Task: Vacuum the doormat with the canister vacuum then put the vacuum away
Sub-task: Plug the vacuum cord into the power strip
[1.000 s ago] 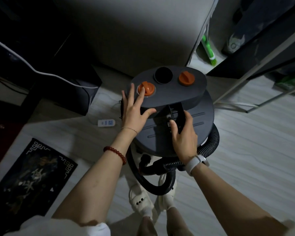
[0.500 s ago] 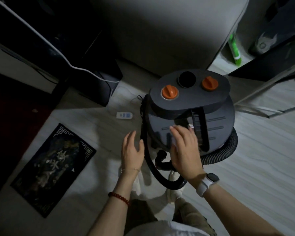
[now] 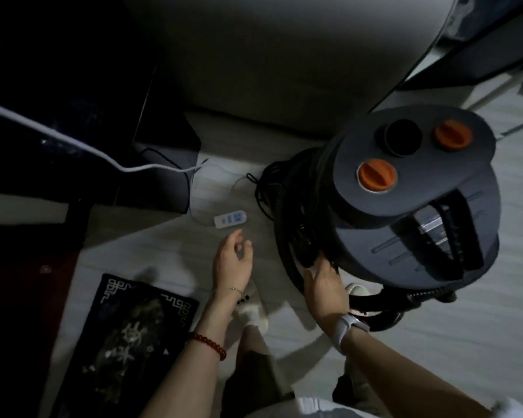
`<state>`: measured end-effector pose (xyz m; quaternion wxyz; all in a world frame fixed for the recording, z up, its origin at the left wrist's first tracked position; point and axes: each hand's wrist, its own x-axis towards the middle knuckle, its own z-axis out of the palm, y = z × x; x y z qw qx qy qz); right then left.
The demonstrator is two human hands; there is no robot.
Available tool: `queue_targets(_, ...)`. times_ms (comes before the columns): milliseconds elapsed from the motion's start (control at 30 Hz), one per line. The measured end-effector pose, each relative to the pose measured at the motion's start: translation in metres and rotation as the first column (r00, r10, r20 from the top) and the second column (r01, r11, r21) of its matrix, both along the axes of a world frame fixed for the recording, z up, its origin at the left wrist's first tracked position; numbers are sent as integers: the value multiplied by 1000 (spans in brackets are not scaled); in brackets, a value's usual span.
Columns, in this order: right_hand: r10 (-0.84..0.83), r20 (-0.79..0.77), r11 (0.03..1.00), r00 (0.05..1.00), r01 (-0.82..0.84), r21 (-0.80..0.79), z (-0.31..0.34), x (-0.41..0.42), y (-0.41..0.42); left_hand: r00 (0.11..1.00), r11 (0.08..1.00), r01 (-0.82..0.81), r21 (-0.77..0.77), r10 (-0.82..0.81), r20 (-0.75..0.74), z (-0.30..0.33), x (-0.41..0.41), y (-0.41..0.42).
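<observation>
Vacuum [image 3: 411, 206]: upright on the floor, right of the mat [image 3: 127, 342].
Right hand [image 3: 323, 285]: I reach into the cord coil [image 3: 296, 212]; grip hidden, cannot tell.
Left hand [image 3: 233, 260]: loose, empty.
Tip: free the plug first, unwind slowly.

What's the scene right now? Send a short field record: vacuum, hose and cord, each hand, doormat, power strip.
vacuum: dark canister vacuum upright on the floor, two orange knobs on top
hose and cord: black hose looped round the base; black cord bundled on its near side
right hand: right hand at the cord bundle, fingers hidden in it
left hand: left hand loosely curled above the floor, holding nothing
doormat: dark patterned doormat flat on the floor beside the left arm
power strip: white power strip on the floor beyond the left hand
</observation>
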<state>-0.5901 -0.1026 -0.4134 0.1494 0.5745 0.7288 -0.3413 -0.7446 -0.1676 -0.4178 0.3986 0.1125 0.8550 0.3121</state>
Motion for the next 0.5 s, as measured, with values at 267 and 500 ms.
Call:
queue_targets(267,-401,-38,916,915,402,9,-25,-35,-5,976,978,196,74,-202,82,-14,-14,18)
queue_targets(500,-144,-477,976,867,203,74,20,-36,-8,771,756,637,150,-624,-129,-8,-30,32)
